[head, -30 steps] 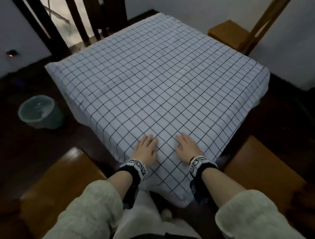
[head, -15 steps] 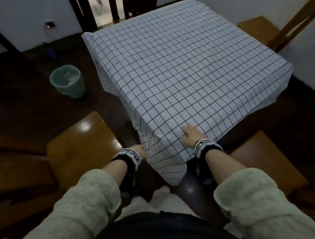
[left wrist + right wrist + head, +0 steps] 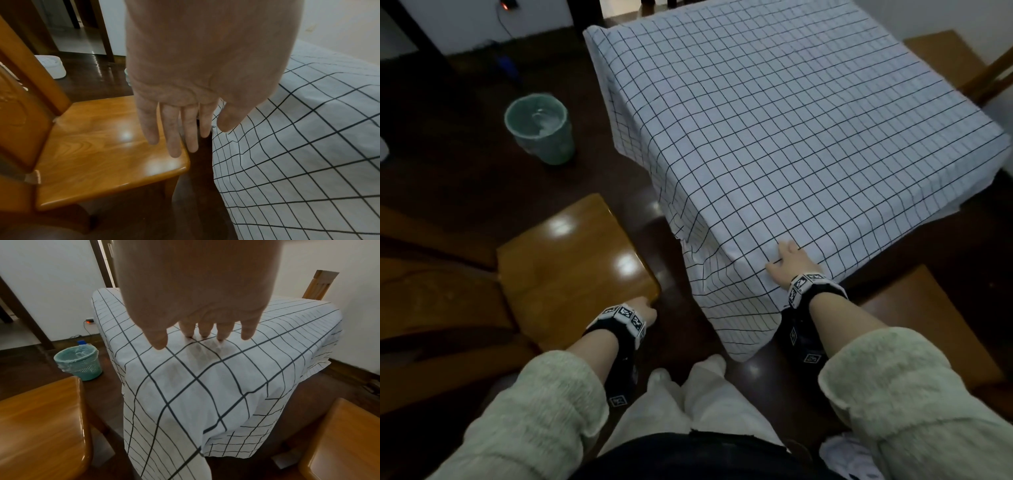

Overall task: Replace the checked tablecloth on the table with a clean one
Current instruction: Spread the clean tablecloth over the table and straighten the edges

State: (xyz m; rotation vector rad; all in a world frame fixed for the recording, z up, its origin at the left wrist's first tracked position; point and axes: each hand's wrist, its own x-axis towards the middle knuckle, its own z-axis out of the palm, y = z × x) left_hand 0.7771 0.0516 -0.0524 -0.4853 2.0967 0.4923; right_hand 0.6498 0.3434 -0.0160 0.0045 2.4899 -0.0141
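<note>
**Checked tablecloth on the surface; right hand flat at its near corner**

Head view: The checked tablecloth [image 3: 791,137], white with a dark grid, covers the whole surface and fills the upper right of the frame; its near corner drapes down at lower centre. The right hand [image 3: 789,262] lies palm-down on the cloth just at that corner edge, fingers extended, nothing gripped. The left hand [image 3: 643,308] is at lower centre-left, off the cloth, beside the near corner of a wooden chair seat [image 3: 571,260]; its fingers are mostly hidden by the wrist band. A green wastebasket [image 3: 539,128] stands on the dark floor at upper left. A second wooden seat [image 3: 914,308] sits at lower right.

Left wrist view: The left hand [image 3: 185,113] is open, fingers straight and slightly spread, holding nothing. It is over the corner of the wooden chair seat [image 3: 98,146]; contact with the wood cannot be told. The checked tablecloth [image 3: 298,154] hangs at right, apart from the fingers.

Right wrist view: The right hand [image 3: 195,313] is open, its fingertips [image 3: 204,335] touching the checked tablecloth [image 3: 205,386] on top, near the draped corner. The green wastebasket [image 3: 79,361] is at left.
</note>
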